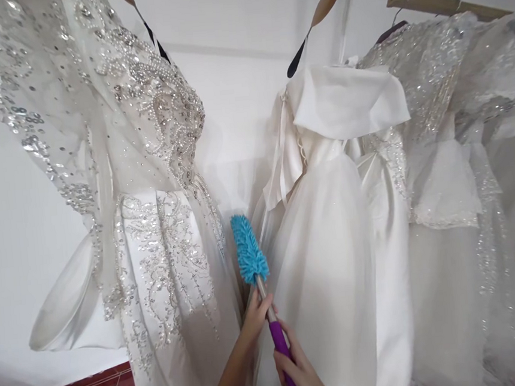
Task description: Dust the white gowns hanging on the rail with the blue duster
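Blue duster (251,255), tilted, purple handle (278,338), shaft (261,286) perhaps metal

no lettering, label, brand, number or sign can be read anywhere in view

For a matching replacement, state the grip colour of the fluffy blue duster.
Purple, on the grip of the duster; the head view shows it.
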Demonstrator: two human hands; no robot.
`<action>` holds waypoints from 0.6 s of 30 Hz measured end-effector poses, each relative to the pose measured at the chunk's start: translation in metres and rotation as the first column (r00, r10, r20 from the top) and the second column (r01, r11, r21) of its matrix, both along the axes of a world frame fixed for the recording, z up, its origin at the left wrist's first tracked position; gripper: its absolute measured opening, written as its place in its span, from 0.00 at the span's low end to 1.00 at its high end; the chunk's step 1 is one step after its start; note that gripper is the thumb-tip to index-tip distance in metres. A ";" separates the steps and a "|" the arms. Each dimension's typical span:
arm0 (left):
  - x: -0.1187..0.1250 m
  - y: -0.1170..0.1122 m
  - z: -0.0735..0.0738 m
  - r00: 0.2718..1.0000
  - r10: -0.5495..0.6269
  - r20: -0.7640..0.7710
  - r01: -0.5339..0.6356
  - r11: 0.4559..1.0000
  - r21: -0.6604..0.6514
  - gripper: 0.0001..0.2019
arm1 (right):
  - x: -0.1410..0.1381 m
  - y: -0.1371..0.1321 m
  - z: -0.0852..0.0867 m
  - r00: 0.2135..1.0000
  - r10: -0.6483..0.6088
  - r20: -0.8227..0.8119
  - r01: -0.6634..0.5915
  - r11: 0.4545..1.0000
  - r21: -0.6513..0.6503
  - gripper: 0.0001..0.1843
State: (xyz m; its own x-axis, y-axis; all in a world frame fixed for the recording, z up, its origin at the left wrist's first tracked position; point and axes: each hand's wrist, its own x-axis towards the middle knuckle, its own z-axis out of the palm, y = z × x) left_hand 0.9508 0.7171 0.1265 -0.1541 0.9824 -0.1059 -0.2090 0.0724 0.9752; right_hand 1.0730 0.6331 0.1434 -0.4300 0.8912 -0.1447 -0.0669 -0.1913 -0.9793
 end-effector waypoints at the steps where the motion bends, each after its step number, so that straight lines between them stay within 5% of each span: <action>1: 0.003 0.003 0.017 1.000 -0.029 -0.008 0.029 0.998 0.048 0.36 | 0.004 0.003 0.014 1.000 0.001 0.001 -0.001 0.999 0.051 0.42; 4: 0.013 0.008 0.055 0.994 -0.101 -0.036 0.105 0.980 0.169 0.37 | 0.013 0.010 0.037 0.998 -0.060 0.015 0.058 0.989 0.135 0.39; 7: 0.024 0.009 0.055 0.992 -0.121 -0.027 0.123 0.980 0.153 0.35 | 0.018 0.012 0.030 0.993 -0.115 0.000 0.114 0.986 0.119 0.38; 10: 0.032 0.007 0.020 0.995 -0.099 0.001 0.099 0.995 0.021 0.36 | 0.020 0.006 0.003 0.989 -0.145 0.007 0.145 0.988 0.056 0.37; 15: 0.035 -0.014 -0.064 1.000 -0.025 0.004 0.026 0.977 -0.209 0.32 | 0.014 -0.013 -0.073 0.988 -0.106 0.112 0.109 0.994 -0.023 0.42; 18: 0.032 -0.036 -0.101 1.000 -0.001 -0.027 -0.007 0.947 -0.320 0.28 | 0.007 -0.024 -0.111 0.987 -0.090 0.130 0.104 0.989 -0.103 0.47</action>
